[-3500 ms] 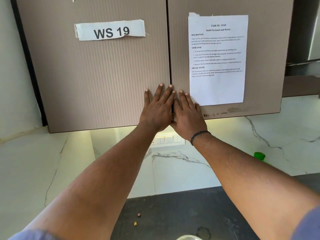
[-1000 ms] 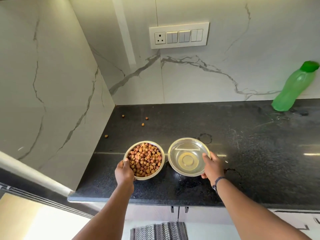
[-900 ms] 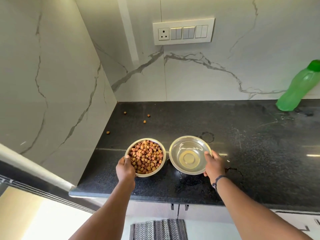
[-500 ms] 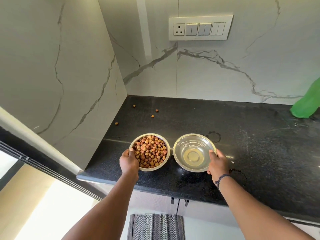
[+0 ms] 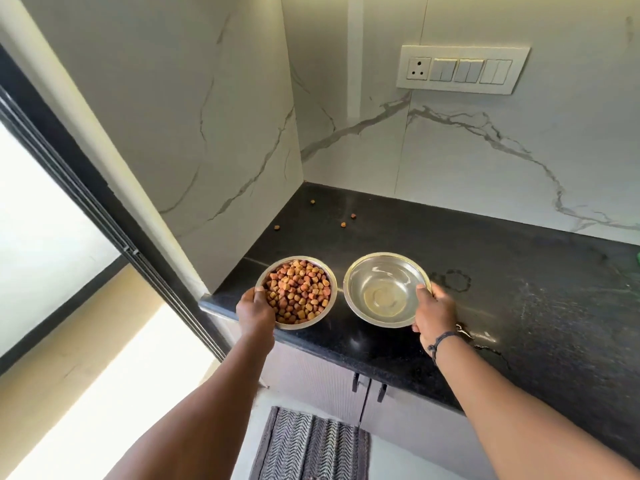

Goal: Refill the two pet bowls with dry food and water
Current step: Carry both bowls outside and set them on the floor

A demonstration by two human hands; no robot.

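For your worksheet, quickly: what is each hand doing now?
Left hand: grips the kibble bowl.
Right hand: grips the water bowl.

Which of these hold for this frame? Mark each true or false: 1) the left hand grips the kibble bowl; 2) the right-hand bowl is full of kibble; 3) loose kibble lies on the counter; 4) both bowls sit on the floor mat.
1) True: the left hand grips the kibble bowl at its rim.
2) False: the water bowl, gripped by the right hand, holds clear liquid and no kibble.
3) True: stray kibble pieces lie on the black counter near the corner.
4) False: both bowls are at the counter; the floor mat lies below.
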